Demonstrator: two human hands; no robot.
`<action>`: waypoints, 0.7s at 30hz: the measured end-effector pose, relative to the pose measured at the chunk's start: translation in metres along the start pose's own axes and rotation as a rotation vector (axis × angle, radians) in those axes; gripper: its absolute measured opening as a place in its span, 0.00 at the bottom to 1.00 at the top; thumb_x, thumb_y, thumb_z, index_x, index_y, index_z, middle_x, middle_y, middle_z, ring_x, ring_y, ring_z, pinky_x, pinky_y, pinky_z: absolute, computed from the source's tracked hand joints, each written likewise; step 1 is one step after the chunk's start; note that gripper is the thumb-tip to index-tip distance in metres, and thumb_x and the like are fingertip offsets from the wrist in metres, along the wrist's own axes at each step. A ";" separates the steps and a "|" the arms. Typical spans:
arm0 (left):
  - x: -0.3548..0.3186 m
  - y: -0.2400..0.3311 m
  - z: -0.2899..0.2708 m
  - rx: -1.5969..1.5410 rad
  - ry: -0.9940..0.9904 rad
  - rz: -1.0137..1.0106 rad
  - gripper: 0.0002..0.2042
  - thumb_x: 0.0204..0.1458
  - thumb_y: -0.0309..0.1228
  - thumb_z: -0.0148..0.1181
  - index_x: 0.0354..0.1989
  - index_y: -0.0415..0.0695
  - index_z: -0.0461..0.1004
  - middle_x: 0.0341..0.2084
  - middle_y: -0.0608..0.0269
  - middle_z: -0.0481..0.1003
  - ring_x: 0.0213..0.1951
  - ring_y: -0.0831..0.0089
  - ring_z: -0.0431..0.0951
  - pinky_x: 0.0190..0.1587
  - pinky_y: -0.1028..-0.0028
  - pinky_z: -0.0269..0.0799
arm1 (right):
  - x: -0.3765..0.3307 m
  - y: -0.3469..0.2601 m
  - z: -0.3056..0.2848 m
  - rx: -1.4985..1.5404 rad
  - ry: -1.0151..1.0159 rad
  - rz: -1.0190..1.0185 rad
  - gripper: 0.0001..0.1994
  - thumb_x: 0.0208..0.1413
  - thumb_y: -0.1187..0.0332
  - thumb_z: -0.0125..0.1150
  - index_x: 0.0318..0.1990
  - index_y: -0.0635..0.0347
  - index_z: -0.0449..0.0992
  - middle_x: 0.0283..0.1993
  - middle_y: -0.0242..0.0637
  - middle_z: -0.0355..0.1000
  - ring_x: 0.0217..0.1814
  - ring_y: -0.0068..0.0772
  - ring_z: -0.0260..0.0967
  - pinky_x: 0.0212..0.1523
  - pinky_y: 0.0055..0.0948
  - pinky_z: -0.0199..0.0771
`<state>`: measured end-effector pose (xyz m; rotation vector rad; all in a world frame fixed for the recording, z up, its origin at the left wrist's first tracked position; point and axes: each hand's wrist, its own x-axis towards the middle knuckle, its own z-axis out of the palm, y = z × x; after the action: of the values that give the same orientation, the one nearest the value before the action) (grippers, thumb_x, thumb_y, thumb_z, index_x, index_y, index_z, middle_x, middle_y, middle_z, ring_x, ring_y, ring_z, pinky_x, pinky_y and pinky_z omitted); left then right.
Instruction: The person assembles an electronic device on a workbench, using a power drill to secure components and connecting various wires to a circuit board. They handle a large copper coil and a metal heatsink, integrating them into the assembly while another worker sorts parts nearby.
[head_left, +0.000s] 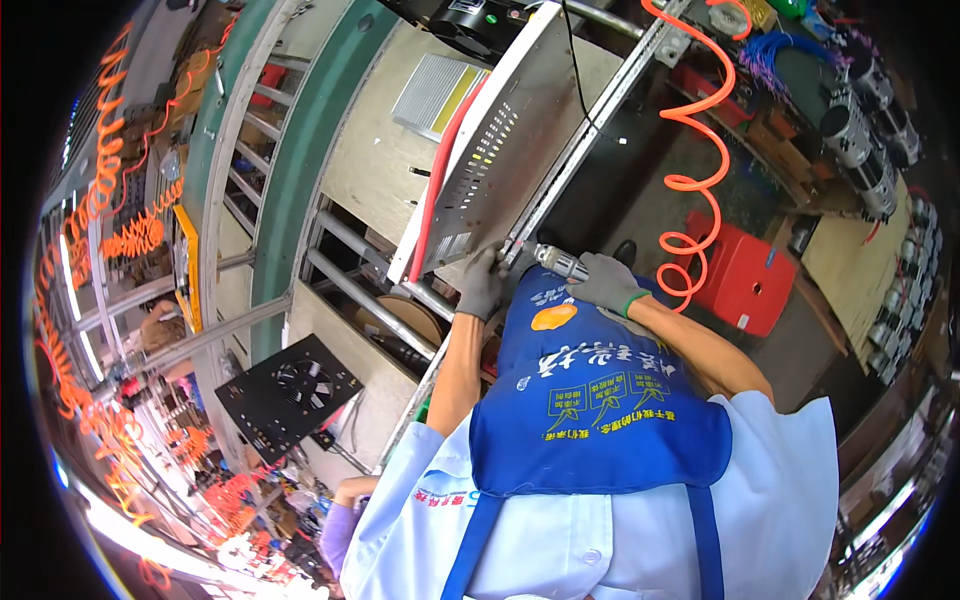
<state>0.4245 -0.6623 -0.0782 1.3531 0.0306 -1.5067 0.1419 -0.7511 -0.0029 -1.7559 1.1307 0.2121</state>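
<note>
A grey perforated metal panel (pixel 510 150) lies on the workbench, white-edged on its left side with a red cable along it. My left hand (pixel 483 283), in a grey glove, grips the panel's near corner. In my right hand (pixel 607 283), also grey-gloved, is a silver pneumatic screwdriver (pixel 560 263); its tip touches the panel's near right edge beside a long metal rail (pixel 590 130). An orange coiled air hose (pixel 700 150) hangs down toward the tool. My blue apron covers the lower middle of the view.
A red plastic stool (pixel 745 275) stands on the floor at right. Rows of cylindrical motors (pixel 870 130) fill shelves at far right. A black fan plate (pixel 290 392) lies at lower left. Another person (pixel 345 515) in purple is at the bottom left.
</note>
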 end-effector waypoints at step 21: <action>0.061 0.043 0.063 0.113 -0.287 -0.130 0.10 0.64 0.37 0.59 0.42 0.44 0.76 0.27 0.70 0.72 0.26 0.83 0.70 0.26 0.83 0.65 | 0.017 -0.012 -0.037 0.063 0.003 0.150 0.23 0.50 0.49 0.63 0.43 0.61 0.76 0.41 0.54 0.78 0.46 0.56 0.77 0.50 0.48 0.74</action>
<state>0.4221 -0.7600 -0.0744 1.2296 -0.1532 -1.8237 0.1484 -0.7904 0.0129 -1.6180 1.2590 0.2620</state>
